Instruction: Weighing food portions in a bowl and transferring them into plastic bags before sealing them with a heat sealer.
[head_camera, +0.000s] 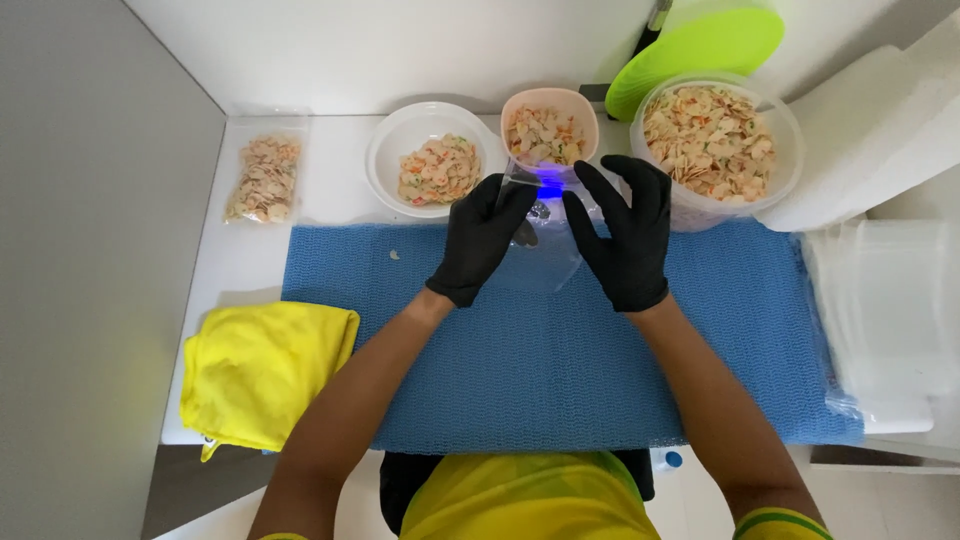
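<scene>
Your left hand (483, 238) and right hand (625, 232), both in black gloves, pinch the mouth of a clear plastic bag (548, 240) over the blue mat (560, 340), just in front of the small pink bowl (550, 128) of mixed snack pieces. Keep both hands gripping opposite edges and spread the opening wide. The white bowl (432, 160) sits left of the pink bowl; the large tub (716, 148) sits right.
</scene>
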